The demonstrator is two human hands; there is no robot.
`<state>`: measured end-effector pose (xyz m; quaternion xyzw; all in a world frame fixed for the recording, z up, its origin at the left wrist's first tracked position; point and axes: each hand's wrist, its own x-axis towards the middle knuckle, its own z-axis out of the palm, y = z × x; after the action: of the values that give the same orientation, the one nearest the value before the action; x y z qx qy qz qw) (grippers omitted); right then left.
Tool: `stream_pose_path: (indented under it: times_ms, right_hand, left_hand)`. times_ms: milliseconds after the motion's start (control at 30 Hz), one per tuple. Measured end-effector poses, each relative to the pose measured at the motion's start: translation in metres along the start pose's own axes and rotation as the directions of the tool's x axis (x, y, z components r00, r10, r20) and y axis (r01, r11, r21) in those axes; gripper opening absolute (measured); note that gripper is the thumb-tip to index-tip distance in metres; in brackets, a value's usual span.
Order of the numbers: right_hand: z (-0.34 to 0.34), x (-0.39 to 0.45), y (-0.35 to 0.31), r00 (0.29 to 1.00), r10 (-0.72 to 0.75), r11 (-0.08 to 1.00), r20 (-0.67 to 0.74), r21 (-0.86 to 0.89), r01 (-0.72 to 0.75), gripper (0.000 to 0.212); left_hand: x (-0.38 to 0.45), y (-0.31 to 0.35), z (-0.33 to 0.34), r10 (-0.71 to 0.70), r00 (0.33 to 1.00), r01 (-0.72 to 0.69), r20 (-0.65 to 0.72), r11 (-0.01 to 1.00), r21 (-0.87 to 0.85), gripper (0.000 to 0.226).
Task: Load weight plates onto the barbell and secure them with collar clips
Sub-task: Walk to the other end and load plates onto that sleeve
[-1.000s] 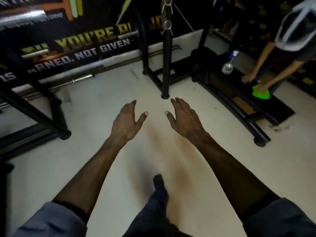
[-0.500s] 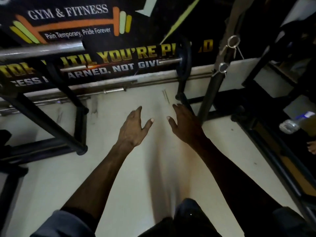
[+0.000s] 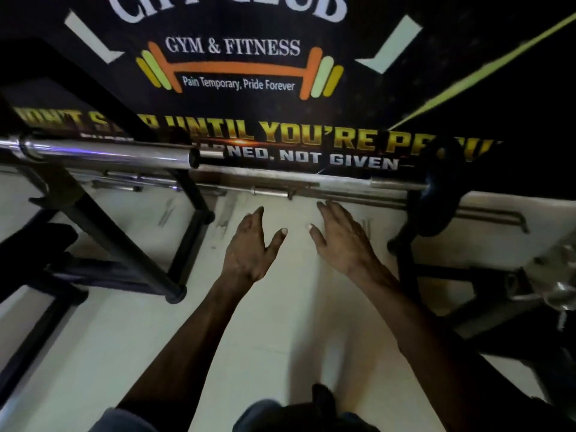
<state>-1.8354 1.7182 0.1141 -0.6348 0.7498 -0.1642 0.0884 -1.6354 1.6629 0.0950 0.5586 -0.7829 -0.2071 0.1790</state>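
Note:
A chrome barbell sleeve (image 3: 106, 154) juts in from the left on a black rack, its end bare with no plate on it. Further right a second bar (image 3: 396, 183) carries a dark weight plate (image 3: 436, 188). My left hand (image 3: 249, 247) and my right hand (image 3: 343, 241) are stretched out side by side over the pale floor, fingers spread and relaxed, holding nothing. Both hands are short of the bars and touch nothing. No collar clip shows clearly.
The black rack's slanted legs (image 3: 124, 244) stand at the left. Another dark frame (image 3: 467, 291) stands at the right. Loose bars (image 3: 271, 192) lie on the floor along the wall under a gym banner (image 3: 233, 67). My foot (image 3: 322, 397) is at the bottom.
The view has swung left and closer to the wall. The barbell sleeve and banner now fill the top. Both hands stay open and reach further forward. The person by the bench has left view.

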Motion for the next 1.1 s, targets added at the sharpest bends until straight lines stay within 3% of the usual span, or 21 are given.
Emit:
stream_pose_path:
  times_ms: [300,600,900,1100]
  right_hand:
    - [0.021,0.199,0.014,0.979,-0.200,0.980,0.050,0.015,0.199,0.054]
    - [0.080,0.391,-0.020,0.911,-0.405,0.914,0.084,0.052,0.402,0.056]
    - [0.131,0.557,-0.074,0.766,-0.636,0.764,0.091,0.215,0.609,0.053]
    - [0.180,0.684,-0.109,0.639,-0.748,0.658,0.180,0.326,0.679,0.049]
  left_hand:
    - [0.153,-0.023,0.008,-0.178,0.976,0.175,-0.129,0.984,-0.035,0.080]
    - [0.288,-0.076,0.002,-0.361,0.905,0.321,-0.226,0.927,-0.195,0.066]
    - [0.398,-0.128,0.003,-0.574,0.744,0.477,-0.342,0.814,-0.331,0.058]
    - [0.501,-0.181,0.004,-0.748,0.587,0.645,-0.309,0.663,-0.380,0.075]
